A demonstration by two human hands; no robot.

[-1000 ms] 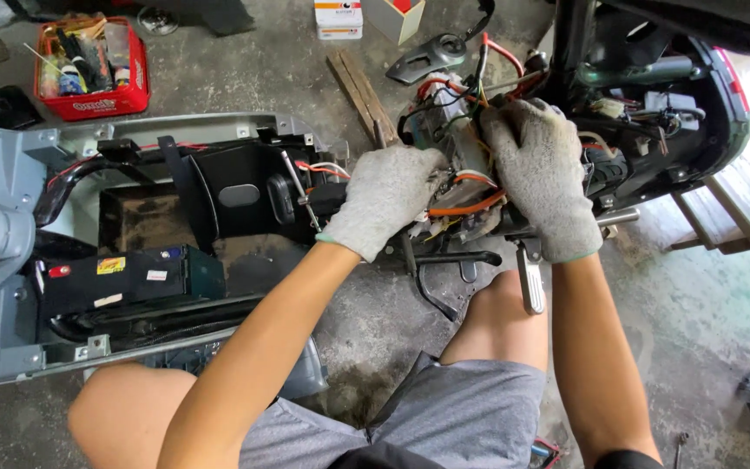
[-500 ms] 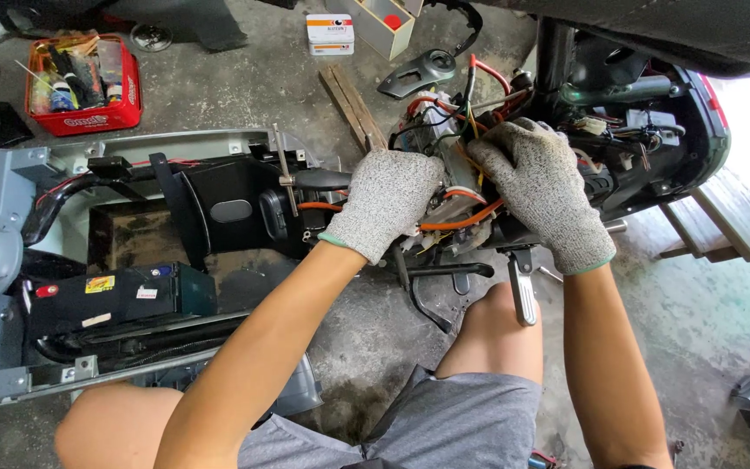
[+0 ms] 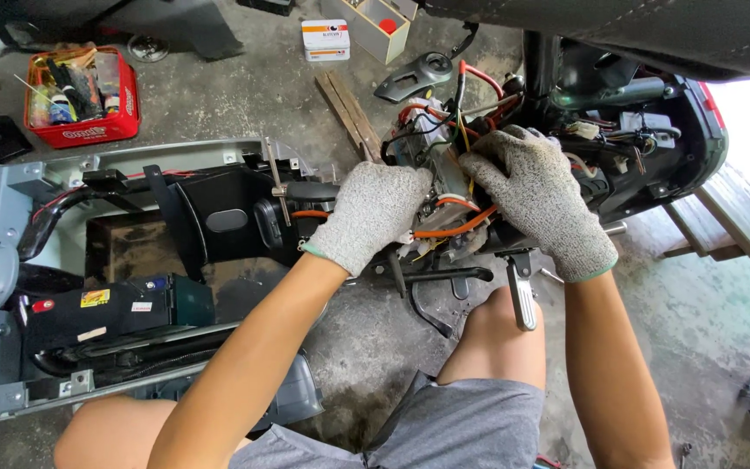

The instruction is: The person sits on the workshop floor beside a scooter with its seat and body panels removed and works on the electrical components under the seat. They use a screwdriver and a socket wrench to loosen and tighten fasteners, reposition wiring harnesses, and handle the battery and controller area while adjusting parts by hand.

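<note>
Knees and grey shorts point(image 3: 444, 426) sit at 6 o'clock, because the person squats close over the work. Just beyond, a footrest point(image 3: 523, 291) and black stand point(image 3: 431, 282) stick out under the hands. The left hand point(image 3: 375, 217), gloved, lies with fingers together and curled over the wiring bundle point(image 3: 444, 221), seemingly to steady it. The right hand point(image 3: 540, 204), at 1 o'clock, presses its bent fingers onto the orange cables point(image 3: 457, 227); whether it pinches one, I cannot tell. At 9 o'clock lies the opened scooter body point(image 3: 10, 226). Far at 11 o'clock stands a red tray point(image 3: 80, 130) of tools, near a white box point(image 3: 325, 39).
</note>
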